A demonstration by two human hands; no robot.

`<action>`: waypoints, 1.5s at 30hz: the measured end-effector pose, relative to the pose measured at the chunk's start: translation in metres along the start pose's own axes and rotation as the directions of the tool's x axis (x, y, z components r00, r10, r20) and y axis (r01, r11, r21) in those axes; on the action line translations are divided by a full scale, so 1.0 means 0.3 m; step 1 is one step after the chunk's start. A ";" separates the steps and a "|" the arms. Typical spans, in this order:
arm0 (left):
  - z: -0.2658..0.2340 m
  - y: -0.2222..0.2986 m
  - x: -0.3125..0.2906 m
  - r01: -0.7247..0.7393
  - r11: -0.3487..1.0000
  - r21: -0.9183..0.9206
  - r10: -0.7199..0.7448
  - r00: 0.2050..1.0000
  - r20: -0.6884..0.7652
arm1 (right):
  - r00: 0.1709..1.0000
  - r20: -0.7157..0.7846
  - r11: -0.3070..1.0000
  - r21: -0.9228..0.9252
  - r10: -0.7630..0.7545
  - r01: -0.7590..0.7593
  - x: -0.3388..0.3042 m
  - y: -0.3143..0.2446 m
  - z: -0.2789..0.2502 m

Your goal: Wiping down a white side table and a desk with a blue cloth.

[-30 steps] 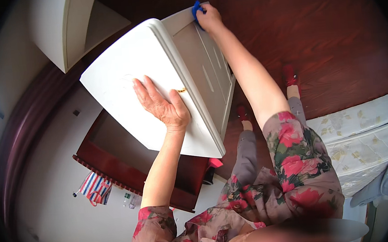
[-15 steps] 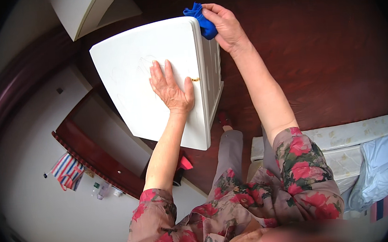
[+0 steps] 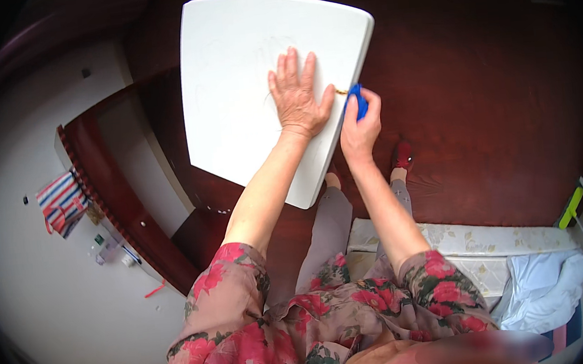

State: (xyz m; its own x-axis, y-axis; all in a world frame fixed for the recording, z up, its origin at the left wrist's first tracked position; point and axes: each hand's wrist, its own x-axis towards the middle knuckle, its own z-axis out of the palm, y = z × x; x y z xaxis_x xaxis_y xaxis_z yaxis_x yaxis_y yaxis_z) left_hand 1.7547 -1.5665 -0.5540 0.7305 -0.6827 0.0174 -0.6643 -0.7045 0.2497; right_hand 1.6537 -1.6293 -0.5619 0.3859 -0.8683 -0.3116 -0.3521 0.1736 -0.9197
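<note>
Below me stands a white cabinet (image 3: 232, 55), its broad pale top scuffed with faint marks. On that top my left hand (image 3: 298, 101) rests flat with fingers spread, holding nothing. My right hand (image 3: 362, 131) grips a bunched blue cloth (image 3: 356, 102) and presses it against the cabinet's right edge. A small brownish mark (image 3: 341, 92) shows on the edge between my left thumb and the cloth. The side of the cabinet under the rim is mostly hidden from this angle.
Dark red-brown flooring (image 3: 464, 97) spreads to the right. A mattress (image 3: 470, 239) with white bedding (image 3: 547, 288) lies at lower right. Dark wooden furniture (image 3: 115, 190) stands at left, beside a striped bag (image 3: 63, 202) and small bottles. My red shoe (image 3: 402, 155) is near the cabinet.
My right hand has drawn the blue cloth from the cabinet's far corner nearer to me along the right edge. My left hand stays flat on the top. The whole view has shifted.
</note>
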 end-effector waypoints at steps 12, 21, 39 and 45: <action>-0.059 -0.002 0.021 -0.001 1.000 -0.009 0.003 0.993 0.115 | 0.909 0.339 0.931 -0.347 0.240 -0.116 -0.723 0.234 -0.181; -0.301 -0.114 -0.548 0.272 0.938 -0.214 -0.203 0.933 0.298 | 0.874 0.451 0.981 -0.149 0.180 -0.125 -0.511 -0.037 -0.265; -0.137 -0.172 -0.846 0.588 -0.617 -0.523 -0.571 0.122 0.811 | 0.893 0.323 0.855 -0.505 0.313 -0.117 -0.095 0.028 -0.076; -0.099 -0.231 -0.884 0.661 -0.540 -0.521 -0.502 0.244 0.830 | 0.850 0.360 0.842 -0.513 0.386 -0.165 -0.158 0.038 -0.064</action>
State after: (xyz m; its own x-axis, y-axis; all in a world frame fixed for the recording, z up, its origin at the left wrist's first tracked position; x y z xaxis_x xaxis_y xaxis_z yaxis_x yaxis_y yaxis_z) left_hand 1.6117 -1.3310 -0.5472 0.3805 0.0263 -0.9244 0.9240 0.0297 0.3812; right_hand 1.6150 -1.5952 -0.5532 0.4987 -0.5036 -0.7054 -0.7977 0.0516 -0.6008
